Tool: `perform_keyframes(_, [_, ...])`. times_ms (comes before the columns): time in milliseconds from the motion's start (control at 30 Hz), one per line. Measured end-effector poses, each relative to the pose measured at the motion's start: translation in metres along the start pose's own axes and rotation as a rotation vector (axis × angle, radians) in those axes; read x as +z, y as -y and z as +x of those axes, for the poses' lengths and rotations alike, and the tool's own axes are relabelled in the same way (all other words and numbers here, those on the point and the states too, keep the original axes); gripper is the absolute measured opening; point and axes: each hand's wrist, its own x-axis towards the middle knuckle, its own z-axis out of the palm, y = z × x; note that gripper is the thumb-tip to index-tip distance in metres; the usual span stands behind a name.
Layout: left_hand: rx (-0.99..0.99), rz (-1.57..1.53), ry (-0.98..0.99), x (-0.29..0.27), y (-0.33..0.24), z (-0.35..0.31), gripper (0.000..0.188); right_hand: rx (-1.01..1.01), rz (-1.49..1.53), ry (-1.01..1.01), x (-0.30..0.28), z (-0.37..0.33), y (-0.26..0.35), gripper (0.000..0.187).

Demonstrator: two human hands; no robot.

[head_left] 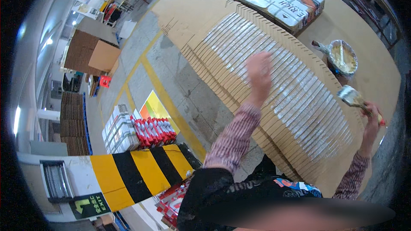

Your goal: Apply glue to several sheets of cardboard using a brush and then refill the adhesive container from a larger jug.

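A wide paintbrush (352, 97) with pale, wet-looking bristles is gripped by its handle in my right hand (371, 113), at the right edge of the work surface. My left hand (259, 70) is over a long row of overlapping brown cardboard sheets (291, 85); its fingers are blurred, and contact with the sheets is unclear. Shiny, whitish wet streaks coat the sheets' exposed strips. Beyond the brush stands a bowl (342, 60) lined with clear plastic, with pale paste inside. A dark-tipped handle (320, 46) juts from its left side.
A strapped stack of printed white packages (278, 2) lies at the far side of the brown-covered table. To the left, a yellow-and-black striped barrier (137, 173) stands near bundled red-and-white items (154, 132). Stacked cardboard (72, 124) is farther left, past yellow floor lines.
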Motion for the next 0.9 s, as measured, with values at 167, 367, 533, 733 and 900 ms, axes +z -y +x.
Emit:
perform_keyframes(167, [0.419, 0.301, 0.574, 0.198, -0.003, 0.044, 0.016, -0.098, -0.099, -0.183, -0.081, -0.038, 0.029, 0.021])
perform_keyframes(367, [0.414, 0.724, 1.109, 0.304, 0.056, 0.060, 0.016, -0.048, -0.043, -0.544, -0.131, -0.097, 0.062, 0.023])
perform_keyframes(533, [0.267, 0.782, 1.276, 0.313, 0.045, 0.064, 0.032, -0.051, 0.104, -0.697, -0.175, -0.142, 0.078, 0.025])
perform_keyframes(733, [0.077, 0.823, 1.300, 0.345, 0.047, 0.057, 0.033, -0.083, 0.129, -0.897, -0.183, -0.166, 0.064, 0.025])
perform_keyframes(900, [0.177, 0.689, 1.349, 0.375, 0.004, 0.026, 0.029, -0.056, 0.097, -0.842, -0.221, -0.206, 0.043, 0.018])
